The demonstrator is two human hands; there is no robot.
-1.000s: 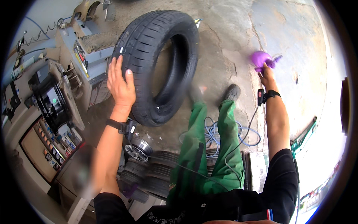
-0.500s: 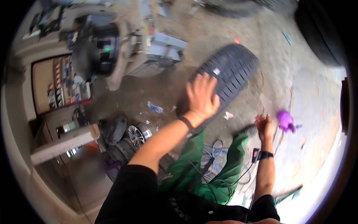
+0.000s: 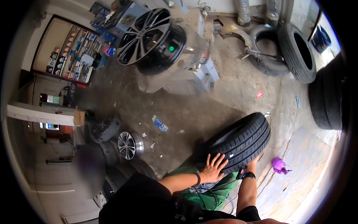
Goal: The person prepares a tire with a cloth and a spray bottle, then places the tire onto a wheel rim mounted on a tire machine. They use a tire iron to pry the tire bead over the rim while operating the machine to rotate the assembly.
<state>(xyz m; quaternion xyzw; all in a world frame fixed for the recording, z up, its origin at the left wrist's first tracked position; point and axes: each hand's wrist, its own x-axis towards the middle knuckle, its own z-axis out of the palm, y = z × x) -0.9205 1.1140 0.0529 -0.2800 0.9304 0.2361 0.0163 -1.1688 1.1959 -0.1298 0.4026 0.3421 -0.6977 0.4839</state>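
Apparently the tyre (image 3: 238,142) stood tilted on the floor, below the rim (image 3: 151,39). The left hand (image 3: 213,168) lay spread on it; the right hand (image 3: 253,164) was mostly hidden beneath it, grip unclear. It could roll away or fall.

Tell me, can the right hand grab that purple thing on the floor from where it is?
Probably yes. The right hand is pressed on the tyre, and the purple thing lies on bare floor just beside it with nothing between, though the hand would have to leave the tyre.
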